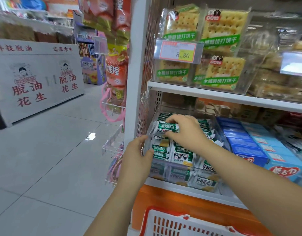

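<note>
A clear plastic bin (179, 165) on the lower shop shelf holds several green-and-white snack packets (182, 155). My right hand (186, 132) reaches into the bin and pinches one green-and-white packet (165, 127) between thumb and fingers, lifted a little above the pile. My left hand (138, 154) grips the bin's left front corner, thumb on the clear wall.
A red-and-white shopping basket (172, 223) sits below the shelf at the bottom edge. Blue biscuit boxes (249, 147) fill the shelf to the right. Cracker packs (223, 31) stand on the shelf above behind a price tag (178, 51). Tiled aisle floor (53, 150) lies to the left.
</note>
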A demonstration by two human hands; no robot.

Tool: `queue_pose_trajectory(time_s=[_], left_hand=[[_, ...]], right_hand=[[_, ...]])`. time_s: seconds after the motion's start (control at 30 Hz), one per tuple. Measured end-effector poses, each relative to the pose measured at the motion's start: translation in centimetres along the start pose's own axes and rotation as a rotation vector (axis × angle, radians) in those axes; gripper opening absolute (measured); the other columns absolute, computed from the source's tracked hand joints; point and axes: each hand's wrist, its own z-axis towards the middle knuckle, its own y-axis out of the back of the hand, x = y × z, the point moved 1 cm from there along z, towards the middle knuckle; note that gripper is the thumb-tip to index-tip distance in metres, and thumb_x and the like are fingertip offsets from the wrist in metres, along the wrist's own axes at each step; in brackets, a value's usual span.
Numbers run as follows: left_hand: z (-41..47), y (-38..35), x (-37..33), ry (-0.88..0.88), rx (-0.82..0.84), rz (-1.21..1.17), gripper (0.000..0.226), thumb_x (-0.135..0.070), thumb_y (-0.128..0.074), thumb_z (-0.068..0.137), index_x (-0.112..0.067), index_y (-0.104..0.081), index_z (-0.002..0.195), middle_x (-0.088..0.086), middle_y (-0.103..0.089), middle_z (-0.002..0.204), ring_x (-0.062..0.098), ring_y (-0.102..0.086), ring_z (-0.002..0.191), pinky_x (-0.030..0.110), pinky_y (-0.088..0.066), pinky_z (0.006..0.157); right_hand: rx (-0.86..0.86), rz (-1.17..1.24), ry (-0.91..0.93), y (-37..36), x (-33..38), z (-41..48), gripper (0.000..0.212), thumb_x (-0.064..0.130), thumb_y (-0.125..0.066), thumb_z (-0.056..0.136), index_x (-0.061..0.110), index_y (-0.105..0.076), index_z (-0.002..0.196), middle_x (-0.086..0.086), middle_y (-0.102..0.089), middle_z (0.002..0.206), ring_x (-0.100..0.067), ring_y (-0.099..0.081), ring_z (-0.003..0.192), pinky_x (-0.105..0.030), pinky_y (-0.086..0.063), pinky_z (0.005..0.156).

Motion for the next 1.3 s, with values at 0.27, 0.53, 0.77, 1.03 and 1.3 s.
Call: queue_pose_trajectory(time_s=[0.27,0.53,0.77,1.03,1.3], left_hand=[[-2.2,-0.5,-3.4,-0.175,0.207,-0.211,0.023,-0.02,-0.06,0.092,-0.033,-0.064,0.112,-0.017,-0.07,0.106,-0.001,-0.062,0.102,0.016,-0.049,0.087],[-4.1,-1.5,-3.4,0.013,0.34,-0.398,0.016,-0.026,-0.058,0.092,-0.027,-0.068,0.105,-0.01,-0.073,0.099,0.008,-0.067,0.096,0.028,-0.053,0.083],[-4.5,-2.5,-3.5,0.142,0.369,-0.58,0.015,-0.019,-0.063,0.088,-0.023,-0.07,0.101,0.013,-0.067,0.113,0.026,-0.063,0.104,0.041,-0.049,0.096],[-4.2,-2.3,-2.8,0.265,0.296,-0.559,0.019,-0.032,-0.066,0.086,-0.014,-0.069,0.087,0.016,-0.07,0.104,0.018,-0.07,0.089,0.029,-0.059,0.073],[-4.6,-2.3,-3.1,0.517,0.374,-0.674,0.025,-0.034,-0.066,0.083,-0.014,-0.067,0.099,0.004,-0.075,0.09,0.01,-0.071,0.069,0.034,-0.057,0.082]], right_hand=[[0.069,0.311,-0.022,5.6,1.6,-8.1,0.033,0.028,-0.074,0.08,0.032,-0.063,0.111,0.026,-0.059,0.102,0.012,-0.055,0.088,0.001,-0.038,0.076],[-0.081,0.91,-0.349,6.0,0.5,-12.4,0.028,0.037,-0.07,0.062,0.024,-0.068,0.086,0.003,-0.073,0.088,-0.009,-0.068,0.085,-0.015,-0.052,0.074],[-0.341,0.804,-0.345,5.3,1.1,-13.2,0.012,0.018,-0.072,0.079,0.023,-0.065,0.071,-0.003,-0.068,0.073,-0.018,-0.062,0.071,-0.035,-0.053,0.071],[-0.1,0.837,-0.445,4.6,0.9,-13.0,0.019,0.032,-0.061,0.088,0.03,-0.063,0.107,0.008,-0.068,0.086,0.0,-0.062,0.078,-0.02,-0.048,0.079],[0.014,1.162,-0.63,4.2,-0.1,-12.9,0.036,0.022,-0.065,0.087,0.016,-0.058,0.122,-0.001,-0.072,0.085,-0.016,-0.058,0.07,-0.049,-0.047,0.095]])
